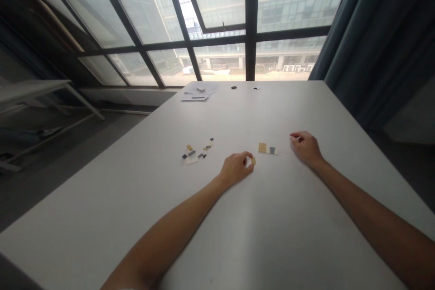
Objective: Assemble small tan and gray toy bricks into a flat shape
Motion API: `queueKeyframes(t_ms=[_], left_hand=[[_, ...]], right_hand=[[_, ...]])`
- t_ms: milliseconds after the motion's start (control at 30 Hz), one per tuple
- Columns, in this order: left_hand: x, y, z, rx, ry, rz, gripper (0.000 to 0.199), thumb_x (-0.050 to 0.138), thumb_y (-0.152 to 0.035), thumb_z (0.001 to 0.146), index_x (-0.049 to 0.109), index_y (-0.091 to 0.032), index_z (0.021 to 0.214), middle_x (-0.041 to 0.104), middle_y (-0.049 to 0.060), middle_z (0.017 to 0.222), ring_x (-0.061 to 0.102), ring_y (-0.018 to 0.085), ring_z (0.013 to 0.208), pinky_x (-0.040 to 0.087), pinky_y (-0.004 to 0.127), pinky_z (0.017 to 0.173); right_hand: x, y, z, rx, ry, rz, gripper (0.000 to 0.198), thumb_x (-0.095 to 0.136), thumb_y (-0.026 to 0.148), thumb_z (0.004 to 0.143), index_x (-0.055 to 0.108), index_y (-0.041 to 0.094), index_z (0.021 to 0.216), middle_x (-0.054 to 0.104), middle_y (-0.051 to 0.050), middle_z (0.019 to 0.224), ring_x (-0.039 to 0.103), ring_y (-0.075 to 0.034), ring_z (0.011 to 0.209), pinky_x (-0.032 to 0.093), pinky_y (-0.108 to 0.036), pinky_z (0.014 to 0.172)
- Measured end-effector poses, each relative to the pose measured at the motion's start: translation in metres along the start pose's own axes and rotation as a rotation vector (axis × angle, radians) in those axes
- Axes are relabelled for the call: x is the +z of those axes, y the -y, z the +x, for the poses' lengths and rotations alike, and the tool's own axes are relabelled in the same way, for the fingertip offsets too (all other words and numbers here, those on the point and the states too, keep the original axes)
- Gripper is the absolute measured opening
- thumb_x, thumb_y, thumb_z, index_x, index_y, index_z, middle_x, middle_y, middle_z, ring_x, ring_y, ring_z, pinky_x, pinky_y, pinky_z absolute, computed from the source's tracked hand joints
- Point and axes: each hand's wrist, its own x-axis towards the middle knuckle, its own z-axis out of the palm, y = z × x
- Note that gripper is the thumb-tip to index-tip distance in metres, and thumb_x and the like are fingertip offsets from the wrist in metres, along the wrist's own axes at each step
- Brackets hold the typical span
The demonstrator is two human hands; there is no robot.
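My left hand (236, 166) pinches a small tan-yellow piece (253, 161) between thumb and fingers, low over the white table. Just beyond it and to the right lie a square tan-yellow piece (262, 147) with a patterned top and a dark grey piece (273, 150) beside it, with a whitish part at its right end. My right hand (306, 147) rests on the table to the right of these, its thumb and fingertips drawn together. What it holds, if anything, is too small to make out.
Left of my left hand lies a loose group of several small grey, black, yellow and whitish pieces (192, 153). Papers (195, 97) with a small white object lie at the table's far left corner. Two small dark items, one a round disc (234, 87), sit near the far edge.
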Motion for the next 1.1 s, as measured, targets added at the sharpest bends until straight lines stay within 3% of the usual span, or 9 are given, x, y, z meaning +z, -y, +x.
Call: queueKeyframes(t_ms=[133, 300, 400, 600, 1100], left_hand=[[0.001, 0.000, 0.000, 0.011, -0.013, 0.017, 0.025, 0.065, -0.031, 0.080, 0.072, -0.025, 0.103, 0.067, -0.002, 0.071, 0.060, 0.014, 0.065, 0.041, 0.024, 0.065], [0.000, -0.002, -0.002, 0.069, -0.036, 0.039, 0.026, 0.064, -0.030, 0.081, 0.072, -0.026, 0.106, 0.066, -0.004, 0.070, 0.059, 0.012, 0.063, 0.041, 0.023, 0.064], [0.000, -0.004, -0.003, 0.095, -0.049, 0.053, 0.026, 0.065, -0.030, 0.083, 0.072, -0.026, 0.107, 0.067, -0.004, 0.070, 0.060, 0.013, 0.063, 0.043, 0.023, 0.066], [0.002, -0.007, -0.005, 0.143, -0.027, 0.061, 0.026, 0.066, -0.029, 0.081, 0.072, -0.026, 0.107, 0.068, -0.004, 0.071, 0.061, 0.014, 0.064, 0.044, 0.024, 0.067], [0.002, -0.003, -0.003, 0.167, -0.061, -0.022, 0.028, 0.069, -0.032, 0.081, 0.071, -0.025, 0.108, 0.062, -0.006, 0.065, 0.056, 0.011, 0.058, 0.039, 0.023, 0.061]], right_hand=[[-0.017, 0.034, -0.001, -0.163, -0.028, 0.067, 0.022, 0.059, 0.030, 0.086, 0.072, 0.019, 0.100, 0.069, -0.007, 0.092, 0.058, -0.018, 0.072, 0.050, -0.033, 0.071], [-0.015, 0.089, -0.036, -0.450, 0.202, 0.067, 0.020, 0.063, 0.022, 0.088, 0.070, 0.023, 0.106, 0.067, -0.006, 0.098, 0.063, -0.019, 0.084, 0.053, -0.033, 0.077], [-0.001, 0.102, -0.058, -0.538, 0.299, -0.017, 0.026, 0.067, 0.019, 0.086, 0.068, 0.025, 0.111, 0.068, -0.006, 0.106, 0.064, -0.023, 0.099, 0.053, -0.037, 0.087], [0.020, 0.097, -0.075, -0.525, 0.358, -0.091, 0.024, 0.071, 0.018, 0.083, 0.068, 0.023, 0.107, 0.069, -0.006, 0.103, 0.065, -0.024, 0.098, 0.053, -0.037, 0.087], [0.028, 0.086, -0.073, -0.496, 0.279, 0.083, 0.013, 0.069, 0.020, 0.087, 0.069, 0.024, 0.099, 0.070, -0.004, 0.096, 0.065, -0.021, 0.091, 0.052, -0.033, 0.081]])
